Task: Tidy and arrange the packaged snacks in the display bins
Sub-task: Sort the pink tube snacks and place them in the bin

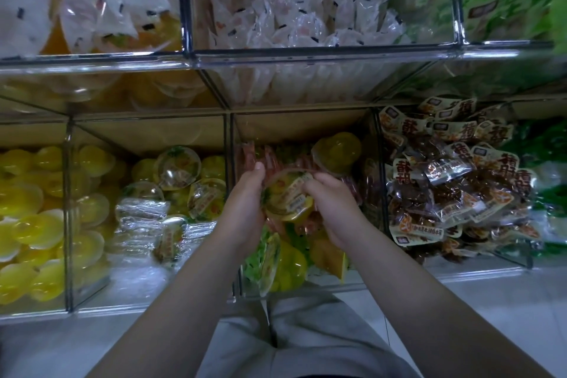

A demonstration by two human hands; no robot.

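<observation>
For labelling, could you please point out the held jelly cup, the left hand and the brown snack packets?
jelly cup (288, 195): head view, printed lid.
left hand (245, 204): head view, back of hand.
brown snack packets (445, 190): head view, middle of pile.

jelly cup (287, 195) over middle bin (306, 281)

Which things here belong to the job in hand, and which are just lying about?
In the job: jelly cup, gripped by left hand and right hand; mixed middle bin beneath it.
Lying about: brown snack packs; white packets above; green bags.
</observation>
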